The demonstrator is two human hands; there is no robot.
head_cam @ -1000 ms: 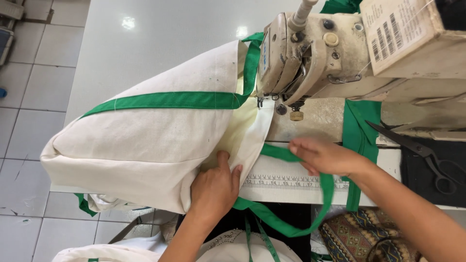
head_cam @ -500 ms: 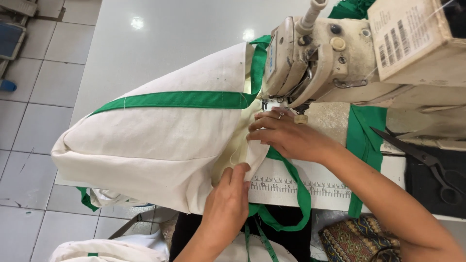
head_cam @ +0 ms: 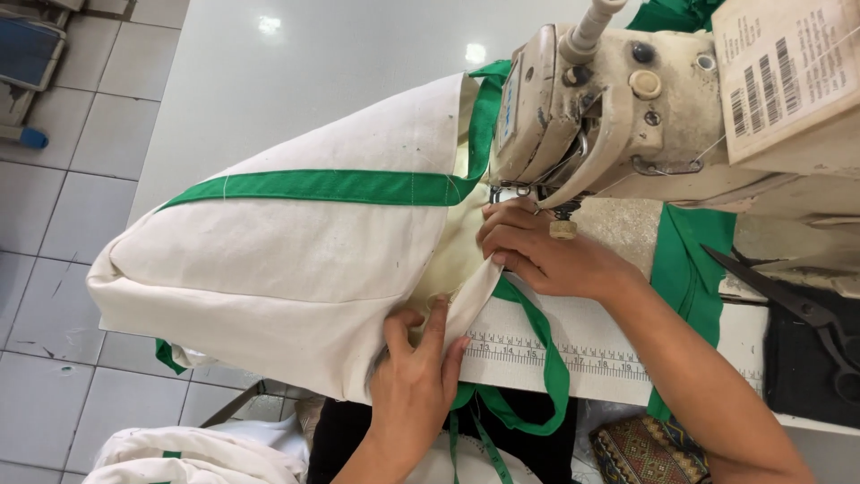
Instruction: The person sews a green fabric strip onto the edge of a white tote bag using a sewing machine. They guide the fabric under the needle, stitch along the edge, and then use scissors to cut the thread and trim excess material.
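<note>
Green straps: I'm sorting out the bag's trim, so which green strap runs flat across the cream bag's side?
The long green strap stitched straight across the cream bag. The looped green strap hangs loose over the table's edge by the left hand.

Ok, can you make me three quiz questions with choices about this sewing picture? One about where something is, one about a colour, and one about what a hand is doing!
1. Where are the scissors?
A. On the floor
B. On the table, right of the sewing machine
C. In a hand

2. What colour is the strap on the cream bag?
A. Green
B. Red
C. Blue

3. What is the left hand doing?
A. Waving
B. Holding scissors
C. Pressing on the bag's edge

Answers: B, they lie at the right edge; A, the band is plainly green; C, its fingers rest flat on the cloth.
</note>
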